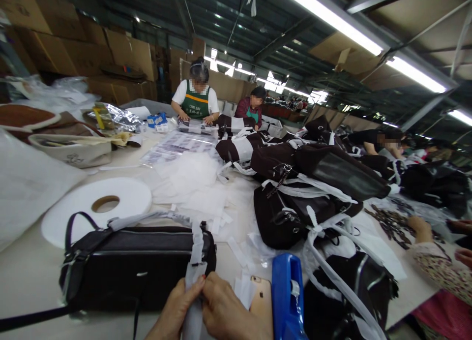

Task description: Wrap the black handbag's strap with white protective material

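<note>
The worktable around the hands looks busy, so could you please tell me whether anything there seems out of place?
Perhaps the gold phone, lying between the right hand and the blue dispenser: it looks odd among bags and wrapping. The white sheets are also strewn loosely. I see no clear damage.

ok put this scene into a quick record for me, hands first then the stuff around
left hand: holding white wrapping
right hand: closed at the same wrapping's right edge
dark bag: left of and beyond the hands
white roll: behind the bag
phone: beside the right hand
blue tool: right of the phone
bag pile: farther back, right of centre
co-worker: far side, green apron
</note>
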Motion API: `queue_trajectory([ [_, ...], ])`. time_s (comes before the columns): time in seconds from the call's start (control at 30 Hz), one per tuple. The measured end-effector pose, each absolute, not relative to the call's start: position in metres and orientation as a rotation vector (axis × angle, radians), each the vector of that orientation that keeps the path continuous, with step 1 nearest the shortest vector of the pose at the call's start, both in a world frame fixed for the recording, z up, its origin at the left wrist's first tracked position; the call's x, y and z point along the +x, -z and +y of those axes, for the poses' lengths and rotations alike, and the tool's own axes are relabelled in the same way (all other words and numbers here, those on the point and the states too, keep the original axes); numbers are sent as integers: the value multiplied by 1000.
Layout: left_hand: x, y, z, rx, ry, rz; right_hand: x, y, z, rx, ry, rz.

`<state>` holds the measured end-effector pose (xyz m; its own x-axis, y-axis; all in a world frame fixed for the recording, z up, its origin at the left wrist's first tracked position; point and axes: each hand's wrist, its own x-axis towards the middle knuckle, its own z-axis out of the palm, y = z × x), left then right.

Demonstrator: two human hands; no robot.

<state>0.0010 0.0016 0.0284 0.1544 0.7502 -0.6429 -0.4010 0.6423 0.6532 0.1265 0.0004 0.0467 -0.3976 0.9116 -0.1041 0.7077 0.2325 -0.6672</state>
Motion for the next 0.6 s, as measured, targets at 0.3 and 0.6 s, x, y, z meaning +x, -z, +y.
queue_trajectory([
  [0.3, -7, -6, 2, 804, -886, 1326, 119, -31, 0, -1204, -1544, -1410],
  [0.6, -14, -10, 2, 638, -709, 1355, 202, 28, -74, -1659, -476, -1166],
])
